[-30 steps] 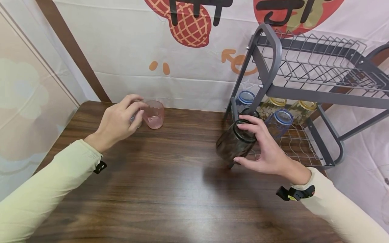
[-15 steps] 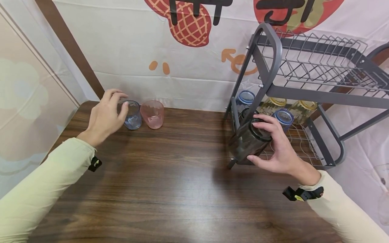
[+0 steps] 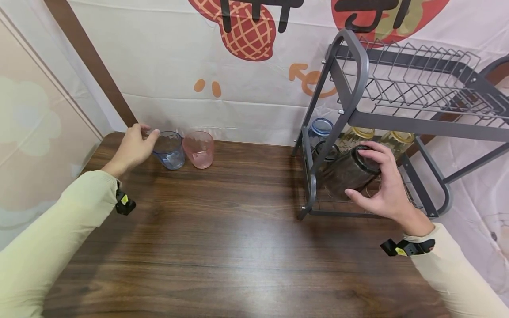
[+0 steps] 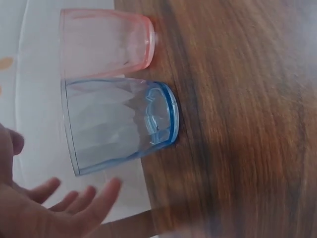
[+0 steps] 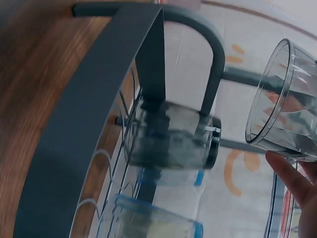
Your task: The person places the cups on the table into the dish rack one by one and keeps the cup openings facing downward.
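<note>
My right hand (image 3: 381,185) grips a dark grey clear drinking glass (image 3: 343,174) by its base end, thumb on one side and fingers on the other. The glass is tilted, mouth pointing down to the left, at the front of the rack's lower shelf. In the right wrist view, another grey glass (image 5: 171,134) stands upside down on the wires. On the left, my left hand (image 3: 133,148) is beside a blue glass (image 3: 172,157), fingers loose and apart from it in the left wrist view. A pink glass (image 3: 200,152) stands upright right next to the blue one.
A dark grey two-tier metal rack (image 3: 397,121) stands on the right of the wooden table (image 3: 238,247). Its lower shelf holds a blue glass (image 3: 321,128) and yellow glasses (image 3: 359,134), upside down. A printed cloth (image 3: 167,75) hangs behind.
My right hand has carried the grey glass rightward to the rack's lower shelf. My left hand has drawn back leftward from the blue glass, which now shows fully.
</note>
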`<action>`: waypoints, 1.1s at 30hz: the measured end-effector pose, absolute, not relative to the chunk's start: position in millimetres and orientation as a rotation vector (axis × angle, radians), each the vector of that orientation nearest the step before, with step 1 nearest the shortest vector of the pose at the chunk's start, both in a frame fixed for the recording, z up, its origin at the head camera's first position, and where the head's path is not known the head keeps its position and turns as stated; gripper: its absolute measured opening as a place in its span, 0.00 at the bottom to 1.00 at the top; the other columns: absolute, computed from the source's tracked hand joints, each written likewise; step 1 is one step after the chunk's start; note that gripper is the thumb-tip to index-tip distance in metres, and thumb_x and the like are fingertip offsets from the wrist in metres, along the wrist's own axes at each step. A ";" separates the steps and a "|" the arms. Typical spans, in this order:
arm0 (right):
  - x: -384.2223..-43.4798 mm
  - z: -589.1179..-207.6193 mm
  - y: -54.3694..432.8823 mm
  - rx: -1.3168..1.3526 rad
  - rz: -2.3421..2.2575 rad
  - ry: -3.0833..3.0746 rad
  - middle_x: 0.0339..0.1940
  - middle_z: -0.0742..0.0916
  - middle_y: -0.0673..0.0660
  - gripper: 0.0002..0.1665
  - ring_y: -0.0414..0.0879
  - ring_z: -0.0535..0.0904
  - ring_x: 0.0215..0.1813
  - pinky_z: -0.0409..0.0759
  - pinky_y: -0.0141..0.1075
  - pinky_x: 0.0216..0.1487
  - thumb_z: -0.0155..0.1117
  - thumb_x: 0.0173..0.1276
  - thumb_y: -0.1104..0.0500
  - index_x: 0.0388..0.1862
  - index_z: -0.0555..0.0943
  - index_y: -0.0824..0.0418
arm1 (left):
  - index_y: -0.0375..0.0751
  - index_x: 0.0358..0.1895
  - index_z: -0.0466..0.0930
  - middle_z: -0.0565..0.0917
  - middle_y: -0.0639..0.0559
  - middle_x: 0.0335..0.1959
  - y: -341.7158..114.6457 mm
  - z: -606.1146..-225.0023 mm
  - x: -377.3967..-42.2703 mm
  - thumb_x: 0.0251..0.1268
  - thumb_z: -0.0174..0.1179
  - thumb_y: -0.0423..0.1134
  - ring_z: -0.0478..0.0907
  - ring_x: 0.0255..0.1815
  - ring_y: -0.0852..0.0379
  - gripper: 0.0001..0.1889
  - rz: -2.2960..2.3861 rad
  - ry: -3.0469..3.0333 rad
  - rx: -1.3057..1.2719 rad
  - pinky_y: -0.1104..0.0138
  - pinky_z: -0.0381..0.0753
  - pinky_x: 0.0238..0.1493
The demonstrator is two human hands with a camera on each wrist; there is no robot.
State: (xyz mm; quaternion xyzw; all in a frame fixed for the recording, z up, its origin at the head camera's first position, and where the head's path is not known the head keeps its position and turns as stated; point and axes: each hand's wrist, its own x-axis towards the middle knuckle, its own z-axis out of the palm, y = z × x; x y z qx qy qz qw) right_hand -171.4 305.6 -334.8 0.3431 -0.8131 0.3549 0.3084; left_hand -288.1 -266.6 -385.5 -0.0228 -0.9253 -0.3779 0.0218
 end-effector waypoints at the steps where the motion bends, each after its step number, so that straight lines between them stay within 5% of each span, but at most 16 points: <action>1: -171.6 -333.9 306.9 0.892 0.936 -2.148 0.62 0.73 0.79 0.55 0.48 0.66 0.71 0.64 0.29 0.68 0.69 0.61 0.29 0.57 0.70 0.80 | 0.17 0.72 0.53 0.63 0.19 0.64 -267.6 -385.5 -289.2 0.81 0.36 0.57 0.70 0.57 0.28 0.40 -1.239 -2.892 -0.055 0.50 0.80 0.52; 5: -171.9 -330.8 312.2 0.843 0.938 -2.157 0.61 0.71 0.82 0.56 0.44 0.66 0.70 0.65 0.28 0.67 0.68 0.61 0.29 0.58 0.69 0.81 | 0.20 0.75 0.45 0.57 0.20 0.71 -269.0 -384.2 -291.9 0.78 0.34 0.64 0.69 0.62 0.29 0.46 -1.501 -2.958 0.038 0.63 0.89 0.41; 10: -174.8 -329.5 324.3 0.800 0.955 -2.193 0.64 0.70 0.80 0.58 0.41 0.65 0.69 0.67 0.24 0.63 0.69 0.59 0.29 0.60 0.69 0.81 | 0.20 0.77 0.40 0.50 0.21 0.75 -266.0 -382.8 -294.3 0.78 0.33 0.65 0.57 0.74 0.28 0.48 -1.668 -2.996 0.084 0.53 0.88 0.52; 19: -181.4 -320.9 341.7 0.697 0.974 -2.210 0.68 0.72 0.54 0.58 0.40 0.65 0.68 0.68 0.22 0.60 0.71 0.57 0.29 0.61 0.70 0.80 | 0.20 0.78 0.38 0.49 0.20 0.76 -264.9 -386.9 -300.1 0.82 0.33 0.56 0.53 0.76 0.28 0.41 -1.825 -3.012 0.143 0.52 0.87 0.53; 24: -187.2 -322.5 359.9 0.553 0.910 -2.283 0.62 0.69 0.37 0.45 0.34 0.67 0.60 0.68 0.20 0.48 0.78 0.53 0.53 0.66 0.72 0.73 | 0.20 0.77 0.45 0.52 0.22 0.74 -261.7 -389.6 -301.9 0.83 0.37 0.47 0.56 0.73 0.31 0.35 -1.849 -2.987 0.172 0.52 0.87 0.53; 27: -189.5 -321.7 368.5 0.464 0.865 -2.343 0.58 0.66 0.33 0.46 0.31 0.66 0.54 0.67 0.19 0.43 0.75 0.47 0.68 0.68 0.70 0.71 | 0.19 0.77 0.45 0.54 0.23 0.72 -260.3 -391.4 -302.2 0.83 0.38 0.42 0.61 0.69 0.33 0.33 -1.841 -2.981 0.189 0.52 0.87 0.54; 33: -200.4 -318.0 379.5 0.392 0.817 -2.360 0.58 0.64 0.32 0.45 0.30 0.62 0.54 0.64 0.23 0.46 0.75 0.48 0.69 0.68 0.71 0.68 | 0.22 0.78 0.39 0.48 0.21 0.76 -262.8 -394.8 -302.6 0.81 0.37 0.34 0.60 0.70 0.30 0.32 -1.888 -2.971 0.218 0.55 0.87 0.53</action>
